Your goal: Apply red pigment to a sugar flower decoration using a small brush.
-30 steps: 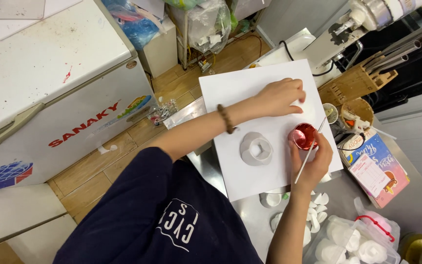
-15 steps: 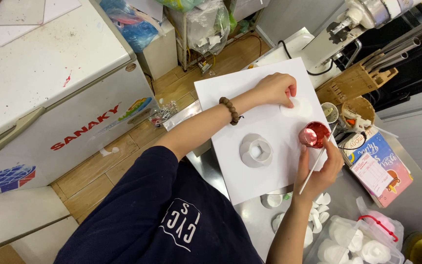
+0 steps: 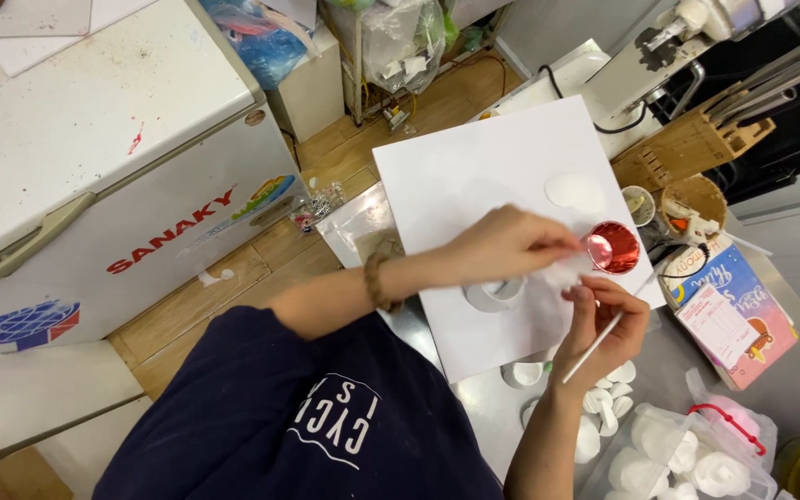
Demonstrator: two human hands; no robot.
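Note:
My left hand (image 3: 509,246) reaches across a white board (image 3: 460,171) and pinches a small white piece (image 3: 562,273) at its fingertips. My right hand (image 3: 606,319) meets it from below, touching the same piece while holding a thin white stick (image 3: 588,350). A shiny red cup (image 3: 611,247) sits on the board's right edge, just beyond both sets of fingertips. A white ring-shaped piece (image 3: 494,294) lies on the board, partly under my left wrist. A flat white heart shape (image 3: 574,192) lies farther up the board.
Several small white pieces (image 3: 604,400) lie on the metal table beside a clear tub of white shapes (image 3: 687,458). A colourful booklet (image 3: 731,307), a small basket (image 3: 693,199) and a wooden knife block (image 3: 687,148) stand right. A white chest freezer (image 3: 94,139) is left.
My left hand drew back from the board's far edge to meet the right hand by the red cup. The white heart shape now shows where the left hand was. My right hand has let go of the cup.

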